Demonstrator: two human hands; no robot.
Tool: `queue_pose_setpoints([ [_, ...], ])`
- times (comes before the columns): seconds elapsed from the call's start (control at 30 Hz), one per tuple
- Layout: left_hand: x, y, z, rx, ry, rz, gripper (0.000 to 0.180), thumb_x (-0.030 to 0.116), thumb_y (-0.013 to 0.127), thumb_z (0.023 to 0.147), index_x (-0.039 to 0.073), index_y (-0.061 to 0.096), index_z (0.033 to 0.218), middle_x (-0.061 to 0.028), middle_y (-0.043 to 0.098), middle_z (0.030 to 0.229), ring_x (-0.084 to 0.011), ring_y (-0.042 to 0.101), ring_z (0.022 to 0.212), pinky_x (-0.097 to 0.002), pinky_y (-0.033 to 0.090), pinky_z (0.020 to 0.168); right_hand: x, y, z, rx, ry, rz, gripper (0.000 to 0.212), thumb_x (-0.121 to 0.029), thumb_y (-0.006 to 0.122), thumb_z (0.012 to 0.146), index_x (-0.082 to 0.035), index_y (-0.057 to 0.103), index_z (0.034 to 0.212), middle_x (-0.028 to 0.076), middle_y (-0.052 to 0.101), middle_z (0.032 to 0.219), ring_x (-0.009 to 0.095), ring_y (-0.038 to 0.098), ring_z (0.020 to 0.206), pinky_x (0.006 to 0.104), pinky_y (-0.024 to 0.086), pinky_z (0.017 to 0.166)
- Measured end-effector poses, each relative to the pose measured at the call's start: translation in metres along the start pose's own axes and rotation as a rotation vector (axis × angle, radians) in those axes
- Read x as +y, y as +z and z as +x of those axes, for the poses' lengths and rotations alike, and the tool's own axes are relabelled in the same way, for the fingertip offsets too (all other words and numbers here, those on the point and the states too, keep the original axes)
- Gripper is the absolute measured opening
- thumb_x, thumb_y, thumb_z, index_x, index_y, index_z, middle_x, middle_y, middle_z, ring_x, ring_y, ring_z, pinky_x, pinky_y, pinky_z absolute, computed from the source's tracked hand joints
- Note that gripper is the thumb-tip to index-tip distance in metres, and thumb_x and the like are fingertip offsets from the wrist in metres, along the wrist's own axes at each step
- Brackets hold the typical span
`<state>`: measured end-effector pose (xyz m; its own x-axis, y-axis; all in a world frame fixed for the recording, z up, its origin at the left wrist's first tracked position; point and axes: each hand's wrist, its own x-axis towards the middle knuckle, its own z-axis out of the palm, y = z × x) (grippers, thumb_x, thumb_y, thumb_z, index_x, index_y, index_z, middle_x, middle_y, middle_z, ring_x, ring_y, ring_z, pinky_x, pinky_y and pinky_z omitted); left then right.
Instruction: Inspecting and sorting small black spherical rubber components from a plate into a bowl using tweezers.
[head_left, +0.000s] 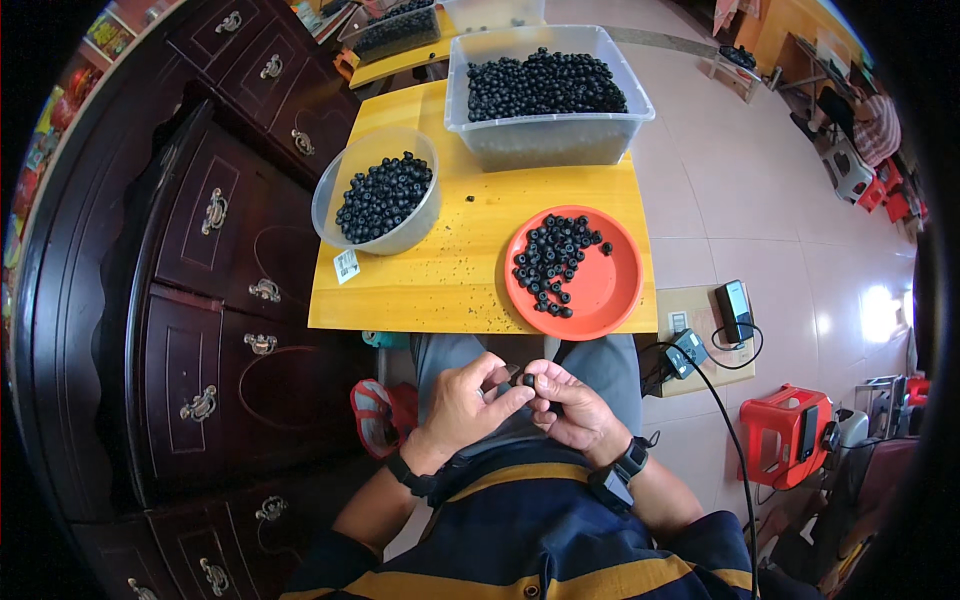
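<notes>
Both of my hands meet above my lap, just in front of the yellow table's near edge. My right hand pinches a small round black piece between thumb and fingertips. Close beside it, my left hand is closed with its fingertips around something small and thin that I cannot make out. Beyond my hands, a round orange plate holds many similar black pieces, bead-like, some showing a hole, mostly on its left half. A clear round tub of them stands farther left.
A large clear bin of black pieces stands at the table's back. Dark crumbs and a white label lie on the table. Dark wooden drawers line the left. On the right are a black cable, a red stool and a distant seated person.
</notes>
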<state>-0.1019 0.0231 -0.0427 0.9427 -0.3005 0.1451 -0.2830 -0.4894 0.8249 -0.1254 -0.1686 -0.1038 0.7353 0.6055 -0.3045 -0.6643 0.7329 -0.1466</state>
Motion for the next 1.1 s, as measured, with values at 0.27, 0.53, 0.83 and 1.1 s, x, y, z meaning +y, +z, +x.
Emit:
queue_pose_setpoints([
  [0.27, 0.0021, -0.0118, 0.0039, -0.19, -0.029, 0.056, 0.038, 0.034, 0.081, 0.083, 0.004, 0.058, 0.082, -0.0073, 0.053, 0.059, -0.0159, 0.054, 0.051, -0.0311, 0.042, 0.05, 0.0023, -0.0006, -0.0003, -0.038, 0.017, -0.027, 0.018, -0.011, 0.066, 0.097, -0.009, 0.062, 0.114, 0.001, 0.066, 0.092, 0.006, 0.062, 0.072, 0.0185, 0.048, 0.057],
  [0.53, 0.0039, -0.0098, 0.006, -0.163, 0.134, 0.186, 0.041, 0.041, 0.081, 0.081, 0.006, 0.059, 0.081, -0.0097, 0.061, 0.066, -0.0283, 0.064, 0.059, -0.0373, 0.048, 0.053, 0.0013, -0.0014, -0.0002, -0.081, 0.014, -0.067, 0.015, -0.012, 0.067, 0.097, -0.009, 0.064, 0.111, -0.002, 0.066, 0.09, 0.004, 0.063, 0.073, 0.0168, 0.054, 0.063],
  [0.83, -0.0002, -0.01, 0.005, -0.176, 0.197, 0.258, 0.043, 0.043, 0.077, 0.085, 0.006, 0.056, 0.075, -0.0102, 0.063, 0.064, -0.0315, 0.066, 0.059, -0.0401, 0.049, 0.052, -0.0013, 0.0, -0.0008, -0.049, 0.02, -0.117, 0.015, -0.013, 0.069, 0.096, -0.008, 0.065, 0.109, -0.002, 0.066, 0.088, 0.004, 0.061, 0.071, 0.0165, 0.052, 0.061],
  [1.1, 0.0017, -0.0125, 0.0025, -0.168, 0.212, 0.215, 0.039, 0.039, 0.078, 0.085, 0.007, 0.058, 0.076, -0.0095, 0.062, 0.064, -0.0281, 0.066, 0.058, -0.0372, 0.049, 0.052, 0.0009, 0.0029, 0.0021, -0.04, 0.02, -0.138, 0.013, -0.015, 0.07, 0.095, -0.009, 0.065, 0.105, -0.004, 0.064, 0.085, 0.004, 0.06, 0.069, 0.0174, 0.049, 0.059],
])
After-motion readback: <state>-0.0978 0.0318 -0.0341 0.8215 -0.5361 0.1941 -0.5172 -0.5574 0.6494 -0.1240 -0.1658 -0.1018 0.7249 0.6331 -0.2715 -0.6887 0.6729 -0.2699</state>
